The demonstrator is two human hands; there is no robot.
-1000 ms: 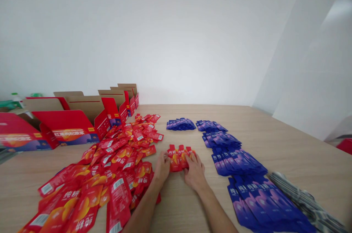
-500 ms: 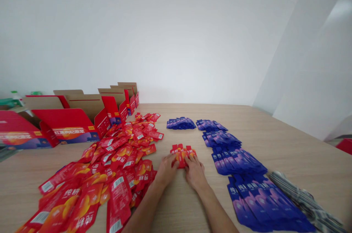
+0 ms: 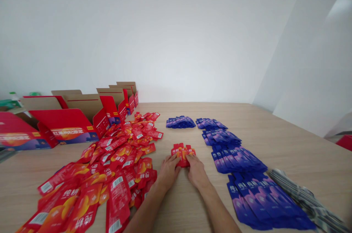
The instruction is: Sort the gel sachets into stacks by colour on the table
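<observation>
A small overlapping bunch of red sachets with orange fruit prints lies on the table in front of me. My left hand presses against its left side, fingers curled over the edge. On the opposite side, my right hand grips the bunch with its fingertips on the sachets. Both thumbs sit close to the near edge. To the left spreads a loose heap of red sachets, some face up and some showing barcodes. Blue-purple sachets are fanned out in several overlapping groups on the right.
Open red cardboard boxes with raised brown flaps stand in a row at the left. Another fanned blue group lies farther back on the wooden table. A striped cloth bundle lies at the right front.
My hands have squeezed the small red bunch a little narrower from both sides. The heap, the blue groups and the boxes stay where they were; the view shifts slightly.
</observation>
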